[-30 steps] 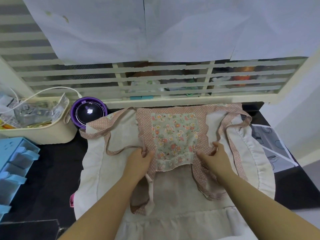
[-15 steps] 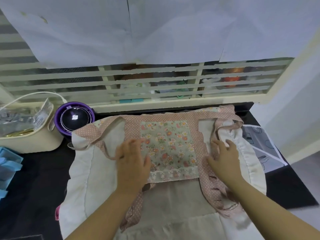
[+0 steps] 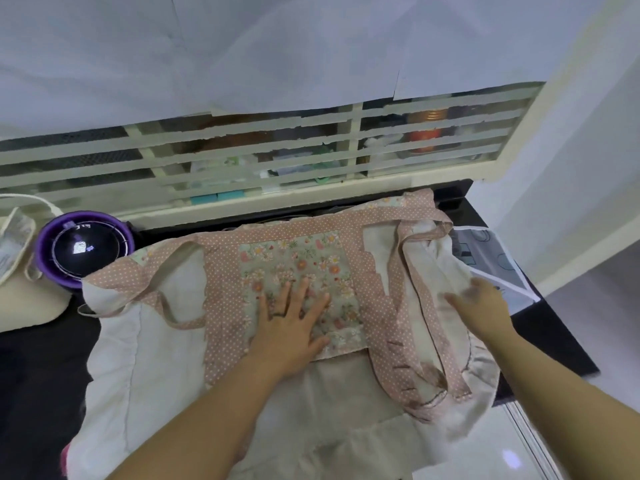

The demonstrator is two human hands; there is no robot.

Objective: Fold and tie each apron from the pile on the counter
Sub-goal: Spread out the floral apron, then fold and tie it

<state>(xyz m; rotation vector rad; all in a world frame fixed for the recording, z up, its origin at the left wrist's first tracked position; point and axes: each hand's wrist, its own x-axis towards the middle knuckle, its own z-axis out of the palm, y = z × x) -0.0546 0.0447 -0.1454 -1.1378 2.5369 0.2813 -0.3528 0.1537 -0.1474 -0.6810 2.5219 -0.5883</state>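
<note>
A cream apron (image 3: 162,344) with pink dotted trim lies spread on the black counter (image 3: 34,368). Its floral bib panel (image 3: 311,268) is folded down onto the skirt. My left hand (image 3: 292,320) presses flat on the floral panel, fingers spread. My right hand (image 3: 481,306) is blurred over the apron's right ruffled edge; its fingers look extended and I cannot tell whether they touch the cloth. Pink dotted straps (image 3: 412,306) loop over the right side, and another strap (image 3: 162,296) loops on the left.
A purple-rimmed round appliance (image 3: 83,247) stands at the back left beside a cream basket (image 3: 20,289). A slatted cream window frame (image 3: 259,157) runs behind the counter. A printed sheet (image 3: 491,261) lies at the right edge. The counter ends on the right above a pale floor (image 3: 588,410).
Both hands left the bib's lower corners. My left hand slid right onto the floral panel and lies flat. My right hand moved out to the apron's right edge.
</note>
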